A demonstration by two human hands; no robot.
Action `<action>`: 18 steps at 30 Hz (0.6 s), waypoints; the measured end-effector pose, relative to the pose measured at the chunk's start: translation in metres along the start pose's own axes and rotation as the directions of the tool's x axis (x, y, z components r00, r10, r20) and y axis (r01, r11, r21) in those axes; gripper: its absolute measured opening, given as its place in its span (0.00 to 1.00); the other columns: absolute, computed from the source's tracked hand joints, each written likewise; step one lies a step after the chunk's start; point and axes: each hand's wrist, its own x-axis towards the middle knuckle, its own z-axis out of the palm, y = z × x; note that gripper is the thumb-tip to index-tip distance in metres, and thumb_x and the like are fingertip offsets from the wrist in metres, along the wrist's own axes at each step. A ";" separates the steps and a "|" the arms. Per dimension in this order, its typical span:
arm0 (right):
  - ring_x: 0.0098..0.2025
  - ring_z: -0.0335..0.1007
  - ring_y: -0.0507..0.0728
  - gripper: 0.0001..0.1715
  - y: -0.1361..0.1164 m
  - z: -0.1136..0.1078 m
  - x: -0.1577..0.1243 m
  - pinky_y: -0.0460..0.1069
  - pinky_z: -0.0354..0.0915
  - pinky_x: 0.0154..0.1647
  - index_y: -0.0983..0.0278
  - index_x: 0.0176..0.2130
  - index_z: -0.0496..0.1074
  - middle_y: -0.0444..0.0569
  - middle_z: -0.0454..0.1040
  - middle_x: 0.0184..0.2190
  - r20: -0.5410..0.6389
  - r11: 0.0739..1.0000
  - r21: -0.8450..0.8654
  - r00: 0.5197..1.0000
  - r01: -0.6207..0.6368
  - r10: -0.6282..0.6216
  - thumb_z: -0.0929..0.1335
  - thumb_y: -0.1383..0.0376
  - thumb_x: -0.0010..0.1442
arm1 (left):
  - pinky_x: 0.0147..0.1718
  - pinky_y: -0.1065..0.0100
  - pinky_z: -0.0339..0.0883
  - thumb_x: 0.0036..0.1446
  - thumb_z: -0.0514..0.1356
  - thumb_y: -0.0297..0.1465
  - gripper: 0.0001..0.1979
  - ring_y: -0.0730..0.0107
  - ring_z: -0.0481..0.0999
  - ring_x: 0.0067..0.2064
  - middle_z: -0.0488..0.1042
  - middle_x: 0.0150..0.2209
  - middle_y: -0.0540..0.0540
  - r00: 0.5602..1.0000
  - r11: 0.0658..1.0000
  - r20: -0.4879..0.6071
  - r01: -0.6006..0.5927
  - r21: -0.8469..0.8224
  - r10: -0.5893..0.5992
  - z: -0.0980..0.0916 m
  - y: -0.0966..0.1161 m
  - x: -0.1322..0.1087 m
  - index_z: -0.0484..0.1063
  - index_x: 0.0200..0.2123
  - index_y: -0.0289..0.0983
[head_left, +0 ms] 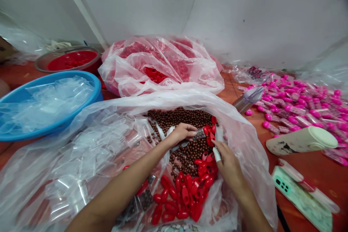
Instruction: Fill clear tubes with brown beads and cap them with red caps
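Our left hand [181, 133] is closed on a clear tube [199, 134] of dark beads, its far end pointing toward the right hand, just above the heap of brown beads [187, 154]. Our right hand [227, 163], with a white covering on one digit, has its fingertips at a red cap [210, 140] beside that end; we cannot tell whether they pinch it or only touch it.

Below our hands, more red caps [190, 193] lie heaped on the spread plastic bag [244, 145]. Bead-filled tubes [144, 200] rest near our left forearm, and unfilled clear tubes [95, 148] cover the bag's left side. Beyond it we see a blue basin [95, 86] of clear plastic pieces, a metal bowl [96, 55] with red contents and a large bag [163, 61] of red pieces.

To our right, the cream flask [299, 141] carries a black printed figure and small marks too blurred for us to read. Near it lies a phone [301, 201] in a pale green patterned case, with a red-and-clear tube [310, 185] along its edge. A lidded bottle [248, 99] leans near many pink-capped tubes [304, 101], where we can make out no lettering.
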 end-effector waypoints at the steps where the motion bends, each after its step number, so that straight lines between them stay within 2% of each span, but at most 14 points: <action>1: 0.54 0.62 0.57 0.35 0.000 0.000 0.003 0.55 0.59 0.56 0.61 0.56 0.62 0.51 0.67 0.51 -0.007 1.000 -0.020 1.000 -0.003 0.003 0.57 0.77 0.50 | 0.28 0.72 0.67 0.41 0.67 0.32 0.17 0.77 0.71 0.24 0.76 0.29 0.47 1.000 0.999 0.015 0.005 -0.036 -0.005 0.002 0.000 -0.002 0.77 0.37 0.32; 5: 0.49 0.66 0.60 0.24 -0.005 0.003 0.017 0.56 0.63 0.51 0.62 0.53 0.65 0.54 0.70 0.47 0.029 0.987 -0.156 0.998 -0.041 0.046 0.58 0.70 0.59 | 0.29 0.71 0.69 0.37 0.69 0.32 0.19 0.75 0.73 0.26 0.76 0.29 0.47 0.999 0.987 0.051 0.021 -0.157 -0.013 0.003 0.001 -0.012 0.77 0.36 0.32; 8: 0.43 0.68 0.63 0.20 -0.010 0.007 0.024 0.57 0.65 0.44 0.61 0.51 0.68 0.55 0.70 0.43 0.025 0.976 -0.206 0.997 -0.069 0.076 0.62 0.64 0.59 | 0.31 0.69 0.71 0.36 0.71 0.31 0.20 0.74 0.73 0.28 0.75 0.30 0.47 0.998 0.974 0.055 0.018 -0.224 -0.006 0.000 0.004 -0.025 0.76 0.36 0.32; 14: 0.42 0.66 0.62 0.13 -0.014 0.010 0.029 0.57 0.63 0.45 0.61 0.39 0.74 0.55 0.68 0.40 0.015 0.990 -0.135 0.999 -0.041 0.043 0.64 0.68 0.56 | 0.35 0.66 0.71 0.37 0.71 0.29 0.21 0.69 0.76 0.33 0.75 0.33 0.45 0.998 0.946 0.069 0.017 -0.325 0.006 -0.010 0.015 -0.071 0.71 0.37 0.32; 18: 0.44 0.65 0.62 0.11 -0.017 0.006 0.022 0.58 0.61 0.48 0.62 0.37 0.74 0.54 0.69 0.41 -0.015 0.999 -0.021 0.999 -0.045 0.044 0.64 0.67 0.54 | 0.35 0.67 0.71 0.40 0.70 0.28 0.21 0.68 0.77 0.33 0.75 0.33 0.45 0.994 0.903 0.107 0.025 -0.429 0.023 -0.013 0.014 -0.109 0.68 0.38 0.34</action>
